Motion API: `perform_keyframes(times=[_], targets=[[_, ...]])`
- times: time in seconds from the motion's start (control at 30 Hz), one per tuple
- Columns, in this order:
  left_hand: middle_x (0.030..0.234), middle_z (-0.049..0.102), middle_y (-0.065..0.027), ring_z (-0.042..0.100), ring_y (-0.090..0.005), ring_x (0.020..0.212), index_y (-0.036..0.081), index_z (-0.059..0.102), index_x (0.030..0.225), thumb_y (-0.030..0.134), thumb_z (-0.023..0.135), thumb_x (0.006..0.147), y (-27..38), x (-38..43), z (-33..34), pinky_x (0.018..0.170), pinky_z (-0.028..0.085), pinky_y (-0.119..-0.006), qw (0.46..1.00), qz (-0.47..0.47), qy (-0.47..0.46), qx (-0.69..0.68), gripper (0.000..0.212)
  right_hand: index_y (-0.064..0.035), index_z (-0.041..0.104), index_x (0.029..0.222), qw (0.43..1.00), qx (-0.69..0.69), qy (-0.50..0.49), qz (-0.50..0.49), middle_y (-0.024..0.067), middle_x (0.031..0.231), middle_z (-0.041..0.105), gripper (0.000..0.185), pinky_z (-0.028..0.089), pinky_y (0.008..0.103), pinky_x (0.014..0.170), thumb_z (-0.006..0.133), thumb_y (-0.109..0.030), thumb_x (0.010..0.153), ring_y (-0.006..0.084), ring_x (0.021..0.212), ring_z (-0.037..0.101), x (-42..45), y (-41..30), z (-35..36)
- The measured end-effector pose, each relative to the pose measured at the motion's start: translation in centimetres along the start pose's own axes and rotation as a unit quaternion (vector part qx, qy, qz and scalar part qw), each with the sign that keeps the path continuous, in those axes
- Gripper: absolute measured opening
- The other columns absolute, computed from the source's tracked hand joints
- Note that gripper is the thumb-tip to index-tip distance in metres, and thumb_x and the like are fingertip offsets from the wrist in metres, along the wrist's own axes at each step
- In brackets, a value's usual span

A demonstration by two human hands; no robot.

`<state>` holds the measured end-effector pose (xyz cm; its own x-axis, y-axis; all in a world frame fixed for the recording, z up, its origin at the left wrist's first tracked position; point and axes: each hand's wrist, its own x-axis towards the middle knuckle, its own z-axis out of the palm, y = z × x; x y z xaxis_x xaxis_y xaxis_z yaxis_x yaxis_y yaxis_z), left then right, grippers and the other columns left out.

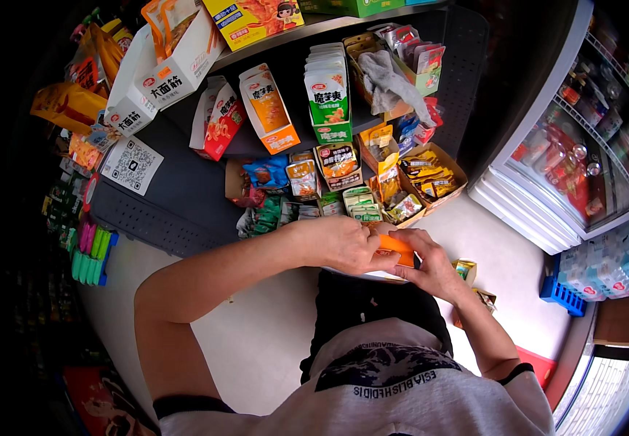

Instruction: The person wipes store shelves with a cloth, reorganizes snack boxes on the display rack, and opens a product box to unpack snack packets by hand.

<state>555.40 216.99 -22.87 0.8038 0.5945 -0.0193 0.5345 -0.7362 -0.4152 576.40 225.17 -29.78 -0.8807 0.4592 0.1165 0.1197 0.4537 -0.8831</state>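
An orange and white snack box (396,249) is held in front of my body, over my dark trousers. My left hand (342,245) grips its left side with curled fingers, partly covering it. Around its right edge are the thumb and fingers of my right hand (429,264). What the box holds cannot be seen. Just beyond my hands, small open cartons of snack packets stand close together, among them a carton of green and white packets (362,204) and a brown cardboard box (460,188) of yellow packets.
Orange (268,109), green (328,103) and red (222,122) snack cartons stand on a dark metal shelf (183,218). A grey cloth (382,76) hangs over a box. To the right are a glass-door fridge (538,109) and a blue crate (562,289). Small boxes (464,270) lie on the floor.
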Motion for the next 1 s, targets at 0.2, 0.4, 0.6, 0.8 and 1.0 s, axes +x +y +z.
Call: perform_keyframes(times=[0.2,0.4,0.6,0.8,1.0], targets=[[0.070,0.055,-0.0070,0.059,-0.0154,0.057,0.011,0.054,0.110,0.019,0.052,0.083,1.2,-0.3,2.0,0.049,0.046,-0.023,0.995,-0.007,0.078,0.060,0.028,0.0016,0.049,0.123,0.997,-0.040,0.020,-0.057,0.0176,0.122,0.053,0.057,0.042,0.0372,0.096,0.074,-0.011,0.073,0.0327,0.114,0.051,0.1,0.6,0.1],[0.079,0.059,-0.0127,0.059,-0.0173,0.063,0.011,0.054,0.114,0.020,0.051,0.084,1.7,-0.6,2.3,0.052,0.047,-0.023,0.996,-0.066,0.062,0.022,0.032,0.0022,0.050,0.122,0.999,-0.027,0.018,-0.043,0.0187,0.121,0.053,0.055,0.043,0.0387,0.095,0.073,-0.014,0.075,0.0353,0.112,0.050,0.3,0.1,0.1],[0.082,0.058,-0.0130,0.059,-0.0200,0.065,0.010,0.054,0.114,0.020,0.050,0.084,2.7,0.2,2.5,0.055,0.049,-0.027,0.990,-0.084,0.100,0.053,0.032,0.0018,0.049,0.122,0.996,-0.059,0.017,-0.064,0.0186,0.122,0.052,0.057,0.042,0.0390,0.095,0.074,-0.015,0.075,0.0350,0.113,0.050,0.2,0.7,0.2],[0.082,0.058,-0.0123,0.060,-0.0187,0.064,0.007,0.052,0.116,0.018,0.051,0.084,2.1,0.5,1.8,0.052,0.050,-0.026,0.992,-0.112,0.064,-0.016,0.034,0.0012,0.049,0.123,0.997,-0.042,0.019,-0.064,0.0183,0.123,0.052,0.059,0.042,0.0390,0.095,0.076,-0.016,0.074,0.0346,0.112,0.050,0.1,0.2,0.3],[0.086,0.057,-0.0099,0.064,-0.0183,0.069,0.007,0.053,0.115,0.015,0.052,0.084,1.6,0.8,1.7,0.048,0.050,-0.026,0.989,-0.122,0.069,-0.043,0.032,0.0016,0.049,0.123,0.998,-0.016,0.025,-0.056,0.0181,0.122,0.053,0.059,0.044,0.0372,0.094,0.076,-0.019,0.075,0.0336,0.112,0.051,0.0,0.8,0.4]])
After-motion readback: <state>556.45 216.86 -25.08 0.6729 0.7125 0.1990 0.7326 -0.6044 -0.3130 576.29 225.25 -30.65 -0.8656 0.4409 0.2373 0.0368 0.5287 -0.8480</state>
